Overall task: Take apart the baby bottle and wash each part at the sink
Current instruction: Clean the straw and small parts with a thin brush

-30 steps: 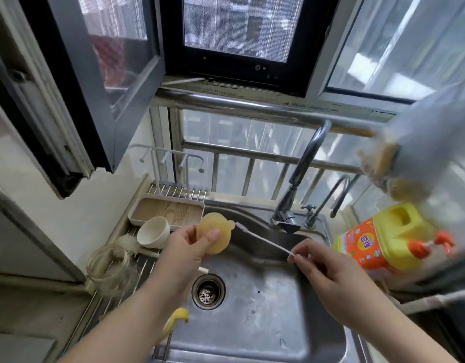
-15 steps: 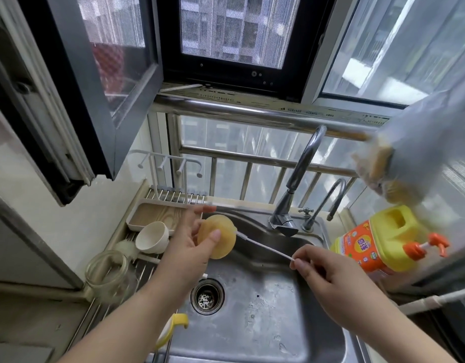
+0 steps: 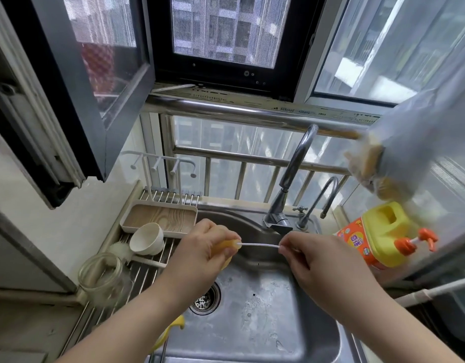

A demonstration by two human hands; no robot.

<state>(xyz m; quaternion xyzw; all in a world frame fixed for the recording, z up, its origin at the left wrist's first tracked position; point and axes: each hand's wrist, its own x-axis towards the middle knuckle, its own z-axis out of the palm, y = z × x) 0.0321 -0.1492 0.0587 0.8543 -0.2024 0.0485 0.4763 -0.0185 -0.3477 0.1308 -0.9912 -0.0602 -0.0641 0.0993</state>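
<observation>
The steel sink (image 3: 265, 323) fills the near foreground, wet, its round drain (image 3: 205, 299) left of the basin's middle and a yellow-handled tool (image 3: 171, 330) hanging over the near-left rim. Left of the sink a wire rack (image 3: 147, 271) carries a clear glass jar (image 3: 101, 277), a white cup (image 3: 147, 238) on its side and, farther back, a wood-lined tray (image 3: 160, 218). Above the basin the left hand (image 3: 200, 250) curls around a soft yellow bottle part (image 3: 226, 248), and the right hand (image 3: 312, 255) pinches the end of a thin white straw brush (image 3: 257, 244) whose other end meets that part. Behind the sink stand the tall faucet (image 3: 291, 179) and a smaller tap (image 3: 318, 197); to its right, a yellow detergent jug (image 3: 378, 237). Beyond are window rails and open panes
</observation>
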